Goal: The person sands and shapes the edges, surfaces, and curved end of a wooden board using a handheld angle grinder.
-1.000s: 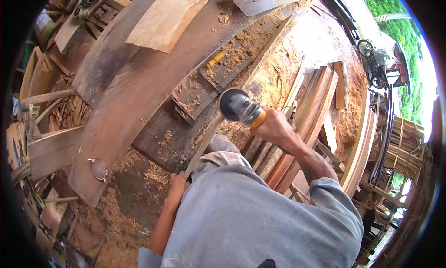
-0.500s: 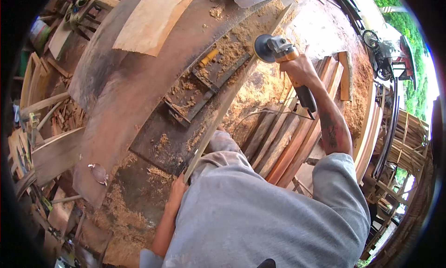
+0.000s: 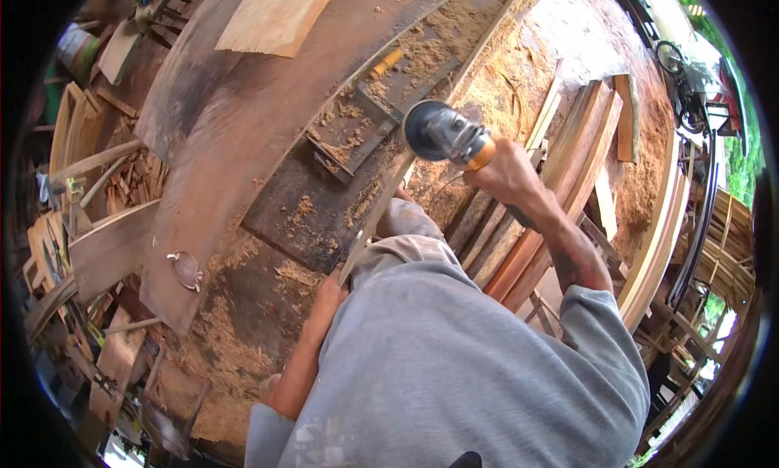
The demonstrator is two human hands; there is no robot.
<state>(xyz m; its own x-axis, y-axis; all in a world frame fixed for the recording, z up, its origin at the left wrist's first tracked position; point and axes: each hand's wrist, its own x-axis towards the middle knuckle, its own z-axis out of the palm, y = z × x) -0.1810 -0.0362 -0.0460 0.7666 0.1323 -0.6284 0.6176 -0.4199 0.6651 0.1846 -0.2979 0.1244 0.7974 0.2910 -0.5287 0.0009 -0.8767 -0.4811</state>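
Gripping power sander [image 3: 459, 138], right hand [image 3: 507, 172] closed around its body; disc [image 3: 420, 130] just ahead of knuckles, near narrow board [image 3: 380, 215]. Sound practice: disc near flat, pressure light, strokes even. Left hand [image 3: 328, 295] at board's near end, fingers hidden, grip impossible to tell. Sander's rear mostly behind right wrist; disc-to-board contact unclear; board's far end, beyond right hand, hard to make out.
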